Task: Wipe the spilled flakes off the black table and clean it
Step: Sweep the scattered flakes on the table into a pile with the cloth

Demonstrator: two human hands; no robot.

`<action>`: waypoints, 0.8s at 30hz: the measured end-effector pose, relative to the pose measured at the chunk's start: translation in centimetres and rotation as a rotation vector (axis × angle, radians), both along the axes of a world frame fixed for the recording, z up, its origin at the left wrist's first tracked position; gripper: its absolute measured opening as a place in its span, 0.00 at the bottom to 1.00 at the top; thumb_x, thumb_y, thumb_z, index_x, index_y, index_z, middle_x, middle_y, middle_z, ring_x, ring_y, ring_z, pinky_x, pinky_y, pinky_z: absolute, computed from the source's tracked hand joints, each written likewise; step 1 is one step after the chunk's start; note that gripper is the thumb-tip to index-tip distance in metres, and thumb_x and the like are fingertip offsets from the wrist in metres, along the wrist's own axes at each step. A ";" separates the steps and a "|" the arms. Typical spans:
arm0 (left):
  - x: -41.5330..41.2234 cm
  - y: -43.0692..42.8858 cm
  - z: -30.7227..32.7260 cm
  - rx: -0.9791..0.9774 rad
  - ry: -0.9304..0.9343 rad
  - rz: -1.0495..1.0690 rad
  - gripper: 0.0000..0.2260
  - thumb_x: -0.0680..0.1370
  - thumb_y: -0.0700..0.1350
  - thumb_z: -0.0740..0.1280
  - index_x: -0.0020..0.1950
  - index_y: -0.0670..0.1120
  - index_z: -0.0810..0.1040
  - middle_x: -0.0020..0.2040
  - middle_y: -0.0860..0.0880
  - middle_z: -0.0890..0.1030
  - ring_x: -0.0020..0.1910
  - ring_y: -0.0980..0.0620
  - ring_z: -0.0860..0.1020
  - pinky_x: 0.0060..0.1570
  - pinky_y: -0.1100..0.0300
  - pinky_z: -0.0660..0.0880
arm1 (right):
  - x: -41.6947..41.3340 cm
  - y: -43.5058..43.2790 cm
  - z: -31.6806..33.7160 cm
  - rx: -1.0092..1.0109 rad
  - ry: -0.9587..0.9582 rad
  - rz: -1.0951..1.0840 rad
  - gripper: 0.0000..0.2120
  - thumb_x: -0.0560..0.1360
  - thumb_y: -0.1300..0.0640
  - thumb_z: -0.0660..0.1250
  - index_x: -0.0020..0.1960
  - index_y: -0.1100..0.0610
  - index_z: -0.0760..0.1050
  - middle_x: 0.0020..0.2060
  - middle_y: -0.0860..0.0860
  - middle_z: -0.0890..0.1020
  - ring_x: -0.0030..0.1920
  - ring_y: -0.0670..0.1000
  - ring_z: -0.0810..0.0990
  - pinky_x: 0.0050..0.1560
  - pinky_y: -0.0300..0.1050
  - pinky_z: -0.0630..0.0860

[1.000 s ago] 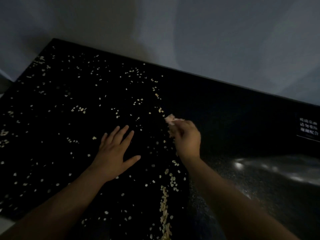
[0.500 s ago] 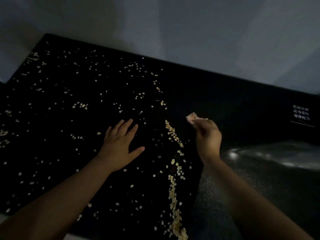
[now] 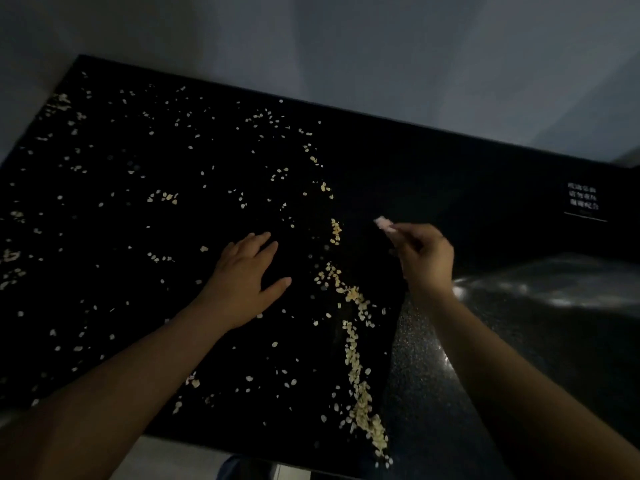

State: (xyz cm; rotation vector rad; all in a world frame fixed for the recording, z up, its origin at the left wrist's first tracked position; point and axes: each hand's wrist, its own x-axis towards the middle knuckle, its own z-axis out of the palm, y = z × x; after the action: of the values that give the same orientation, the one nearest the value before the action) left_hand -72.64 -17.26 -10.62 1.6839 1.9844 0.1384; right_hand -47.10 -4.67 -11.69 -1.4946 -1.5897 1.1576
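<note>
Flakes [image 3: 353,362] cover most of the black table [image 3: 450,174], heaped in a ridge beside its bare right part, so most wiping remains for you: your left hand [image 3: 242,282] lies flat and spread, your right hand [image 3: 426,258] pinches a small pale wad [image 3: 383,223].

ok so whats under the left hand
The left hand lies spread, palm down, on the black table, loose flakes scattered around it. Whether any flakes lie beneath the palm is hidden by the hand itself.
</note>
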 end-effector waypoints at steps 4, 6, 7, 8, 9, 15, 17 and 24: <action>0.7 -2.3 0.1 0.002 -0.005 -0.063 0.42 0.69 0.71 0.43 0.78 0.48 0.54 0.79 0.52 0.48 0.77 0.53 0.42 0.75 0.52 0.42 | 0.1 -2.7 -2.1 0.100 -0.168 0.149 0.09 0.76 0.62 0.70 0.51 0.51 0.83 0.49 0.39 0.80 0.54 0.40 0.79 0.60 0.47 0.77; 0.8 -3.2 0.0 -0.016 -0.002 -0.073 0.42 0.70 0.71 0.43 0.78 0.49 0.53 0.79 0.53 0.47 0.77 0.54 0.41 0.75 0.53 0.41 | 0.6 -5.6 -2.5 0.140 -0.210 0.269 0.10 0.75 0.63 0.70 0.54 0.51 0.82 0.50 0.39 0.79 0.54 0.43 0.78 0.57 0.47 0.78; 0.9 -3.6 -0.1 -0.021 -0.001 -0.069 0.42 0.70 0.71 0.44 0.78 0.49 0.53 0.79 0.53 0.47 0.77 0.54 0.41 0.75 0.53 0.41 | 0.7 -7.1 -2.6 0.140 -0.206 0.309 0.11 0.75 0.62 0.70 0.54 0.50 0.82 0.50 0.38 0.78 0.53 0.43 0.78 0.55 0.48 0.78; 1.0 -3.9 -0.2 -0.022 0.001 -0.061 0.42 0.70 0.71 0.43 0.78 0.49 0.53 0.79 0.53 0.47 0.77 0.54 0.41 0.75 0.53 0.41 | 0.9 -8.4 -2.6 0.118 -0.189 0.335 0.11 0.75 0.61 0.70 0.54 0.48 0.82 0.49 0.36 0.78 0.53 0.43 0.78 0.54 0.48 0.78; 1.1 -4.2 -0.2 -0.026 0.003 -0.049 0.42 0.69 0.71 0.43 0.78 0.49 0.52 0.79 0.53 0.46 0.76 0.53 0.40 0.75 0.54 0.41 | 1.1 -9.6 -2.4 0.082 -0.164 0.357 0.11 0.75 0.60 0.70 0.54 0.47 0.82 0.49 0.35 0.79 0.54 0.42 0.78 0.54 0.47 0.78; 0.7 -5.5 -0.2 -0.037 0.053 0.042 0.44 0.68 0.71 0.42 0.78 0.48 0.50 0.79 0.52 0.43 0.76 0.53 0.38 0.74 0.55 0.39 | 0.3 -9.4 1.8 0.014 0.054 0.219 0.05 0.76 0.51 0.70 0.46 0.41 0.82 0.43 0.44 0.81 0.37 0.49 0.83 0.32 0.45 0.81; 0.0 -5.6 -0.1 -0.037 0.076 0.083 0.44 0.68 0.71 0.41 0.78 0.48 0.50 0.79 0.51 0.44 0.76 0.52 0.39 0.74 0.54 0.39 | -0.8 -5.8 2.0 0.018 0.031 0.117 0.05 0.75 0.45 0.71 0.47 0.45 0.82 0.41 0.49 0.81 0.34 0.52 0.82 0.30 0.46 0.80; -1.3 -6.8 -0.3 -0.043 0.104 0.127 0.46 0.67 0.72 0.41 0.78 0.47 0.50 0.79 0.48 0.45 0.76 0.50 0.40 0.74 0.53 0.41 | -7.3 4.0 -1.1 0.068 -0.164 0.139 0.09 0.78 0.51 0.68 0.55 0.53 0.83 0.48 0.43 0.78 0.47 0.34 0.76 0.55 0.28 0.72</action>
State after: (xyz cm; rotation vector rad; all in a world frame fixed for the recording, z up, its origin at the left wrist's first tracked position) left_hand -73.99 -24.09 -10.90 1.5664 2.1566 0.0535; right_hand -54.40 -0.63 -12.84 -1.4869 -1.8507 1.0668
